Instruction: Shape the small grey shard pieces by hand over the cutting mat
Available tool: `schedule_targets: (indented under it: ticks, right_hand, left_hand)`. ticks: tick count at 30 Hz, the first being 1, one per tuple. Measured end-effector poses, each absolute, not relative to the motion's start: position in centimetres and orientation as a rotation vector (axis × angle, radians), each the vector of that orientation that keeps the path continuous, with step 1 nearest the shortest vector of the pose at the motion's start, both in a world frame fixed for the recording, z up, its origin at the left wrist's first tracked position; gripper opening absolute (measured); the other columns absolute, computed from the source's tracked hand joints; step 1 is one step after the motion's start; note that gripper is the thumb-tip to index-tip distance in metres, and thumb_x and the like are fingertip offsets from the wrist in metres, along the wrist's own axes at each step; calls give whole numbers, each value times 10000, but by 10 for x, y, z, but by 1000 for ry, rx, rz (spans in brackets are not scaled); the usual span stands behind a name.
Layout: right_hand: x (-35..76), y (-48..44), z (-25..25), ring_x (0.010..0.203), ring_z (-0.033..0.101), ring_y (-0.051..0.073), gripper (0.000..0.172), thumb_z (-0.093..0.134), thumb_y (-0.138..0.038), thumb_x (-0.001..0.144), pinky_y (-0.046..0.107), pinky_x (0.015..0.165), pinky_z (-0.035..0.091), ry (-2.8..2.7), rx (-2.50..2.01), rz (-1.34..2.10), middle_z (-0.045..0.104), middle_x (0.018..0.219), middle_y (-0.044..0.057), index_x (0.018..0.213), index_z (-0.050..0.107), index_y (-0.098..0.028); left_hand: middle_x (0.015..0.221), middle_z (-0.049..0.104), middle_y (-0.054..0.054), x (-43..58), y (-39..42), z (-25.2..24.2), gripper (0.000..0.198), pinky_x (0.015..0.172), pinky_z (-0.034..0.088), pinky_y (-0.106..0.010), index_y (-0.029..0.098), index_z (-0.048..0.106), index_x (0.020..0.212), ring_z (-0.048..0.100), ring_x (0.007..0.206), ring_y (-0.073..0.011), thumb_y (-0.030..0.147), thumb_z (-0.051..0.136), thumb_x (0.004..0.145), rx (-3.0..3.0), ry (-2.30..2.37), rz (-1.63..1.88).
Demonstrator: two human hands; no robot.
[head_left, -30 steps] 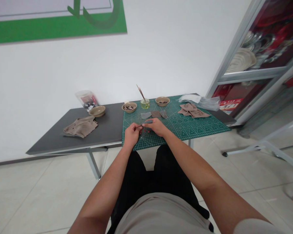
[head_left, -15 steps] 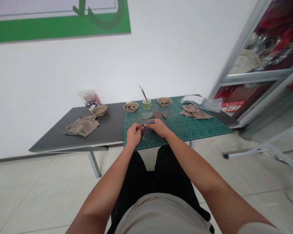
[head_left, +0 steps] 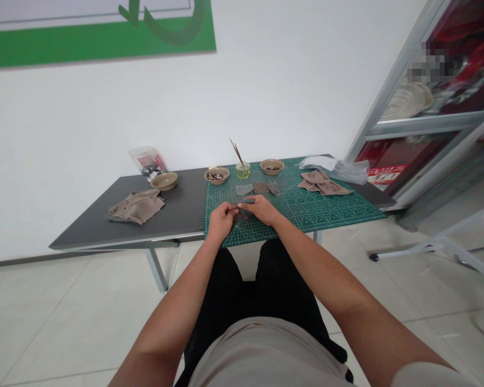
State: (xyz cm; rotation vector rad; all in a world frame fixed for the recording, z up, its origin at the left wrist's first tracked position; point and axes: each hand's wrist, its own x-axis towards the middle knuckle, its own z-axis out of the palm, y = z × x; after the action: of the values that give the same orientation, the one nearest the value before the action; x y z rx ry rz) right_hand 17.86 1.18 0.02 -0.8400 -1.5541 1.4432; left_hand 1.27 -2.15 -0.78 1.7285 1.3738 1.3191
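Observation:
Both hands meet above the front part of a green cutting mat (head_left: 318, 207). My left hand (head_left: 222, 219) is closed in a pinch on a small brownish piece, mostly covered by the fingers. In my right hand (head_left: 263, 209) is a grey folded sheet (head_left: 248, 201), which looks like sandpaper and touches the piece at the left fingertips. Just beyond the hands lie a light grey sheet (head_left: 244, 189), a brown sheet (head_left: 261, 188) and a darker grey sheet (head_left: 273, 188) in a row.
Behind the sheets stand a bowl of small dark pieces (head_left: 216, 176), a glass jar with thin brushes (head_left: 243, 171) and another bowl (head_left: 272, 167). Brown cloths (head_left: 325, 183) (head_left: 136, 207) lie at both sides. A third bowl (head_left: 164, 181), a clear tub (head_left: 147, 163) and plastic bag (head_left: 347, 170) are farther out.
The grey sheet and the right fingers have shifted very slightly against the left fingertips. Both hands stay in the same place, and the things on the table have not moved.

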Motion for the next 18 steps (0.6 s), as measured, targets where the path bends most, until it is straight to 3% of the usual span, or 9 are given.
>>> schedule_targets:
  ticks: [7,13,18]
  right_hand:
    - [179,15,-4,609,599,119,316,775,-431,698,249,578,509,-1546,-780,1476,685,691,19,769,704,-132]
    - [177,13,-3,569,596,132,357,753,-467,712,255,520,493,-1504,-829,1418,681,652,31,765,698,-118]
    - [178,13,-2,641,624,138,360,810,-428,646,268,584,530,-1466,-790,1482,694,714,26,810,711,-123]
  left_hand:
    - [634,636,24,13,-23,-7,108,632,446,-262,200,601,686,568,599,-132,200,567,789,1627,1348,1356]
    - [648,628,33,16,-27,-6,106,645,437,-252,199,619,703,563,619,-124,196,557,790,1710,1390,1345]
    - [622,605,36,15,-25,-8,100,643,430,-252,197,616,707,559,615,-126,223,569,791,1676,1417,1371]
